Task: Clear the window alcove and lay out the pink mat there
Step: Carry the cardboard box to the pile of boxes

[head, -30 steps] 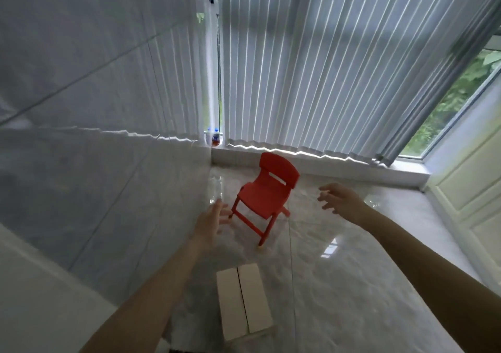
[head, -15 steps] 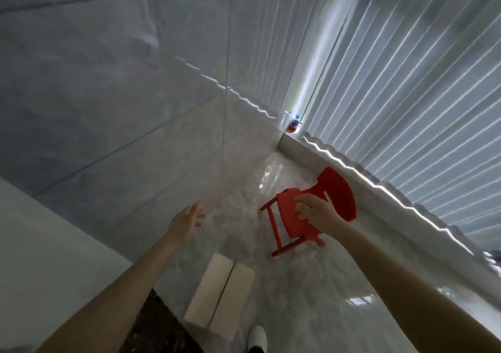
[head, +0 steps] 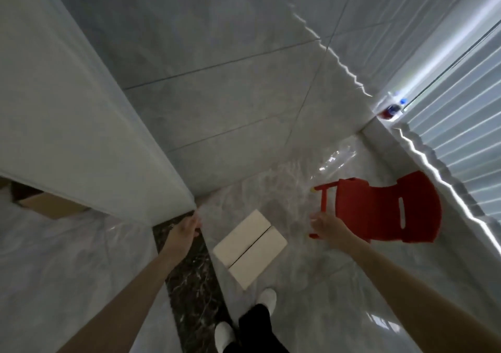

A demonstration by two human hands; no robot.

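While the tiled wall [head: 217,54] fills most of the view, red chair [head: 379,211] hangs tipped off the alcove floor, R hand [head: 328,228] grasping its seat edge. Cardboard box [head: 249,247] lies below. L hand [head: 187,228] relaxed, fingers loose by wall corner. Pink mat not in view.

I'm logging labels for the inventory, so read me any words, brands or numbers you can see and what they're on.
No text can be read.
Bottle on the sill: red and blue label, too small and blurred to read.
Red chair, held by the right hand: no lettering visible.
White box: none visible.
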